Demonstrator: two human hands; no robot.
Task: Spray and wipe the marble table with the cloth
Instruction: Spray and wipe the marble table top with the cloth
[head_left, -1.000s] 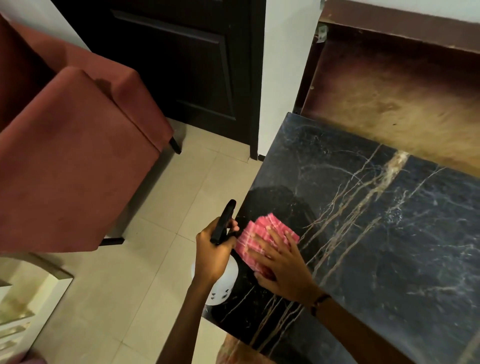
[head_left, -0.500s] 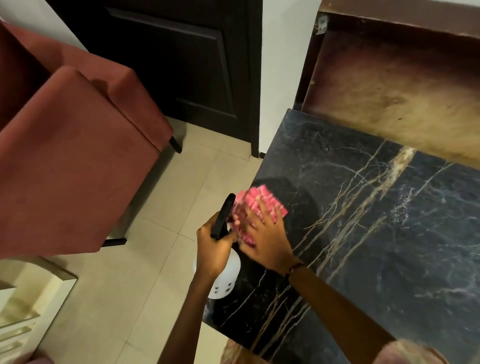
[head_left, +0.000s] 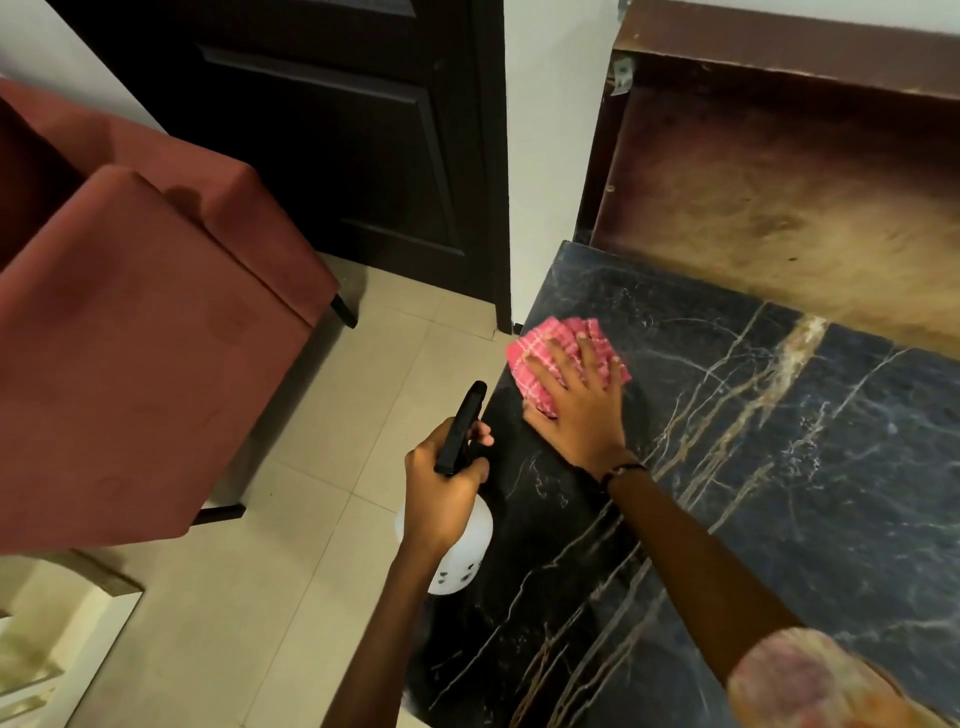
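Marble table (head_left: 779, 467): one cloth (head_left: 561, 353), one spray bottle (head_left: 462, 551), two hands.

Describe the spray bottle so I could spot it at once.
Find the dark marble table with pale veins, then its left edge beside the tiled floor. There the left hand grips the spray bottle: a round white body under a black trigger head, unlike the pink checked cloth nearby.

1. Showing black with white and tan veins: the marble table (head_left: 779, 467).
2. Showing pink with a thin white check: the cloth (head_left: 550, 345) at the table's left edge.
3. Pairing a white body with a black head: the spray bottle (head_left: 465, 551) beside that edge.
4. Showing plain rust-red: the armchair (head_left: 130, 338) left of the table.
5. Showing dark, near-black panels: the door (head_left: 337, 130) beyond the table.
6. Showing pale beige squares: the floor tiles (head_left: 291, 545) left of the table.
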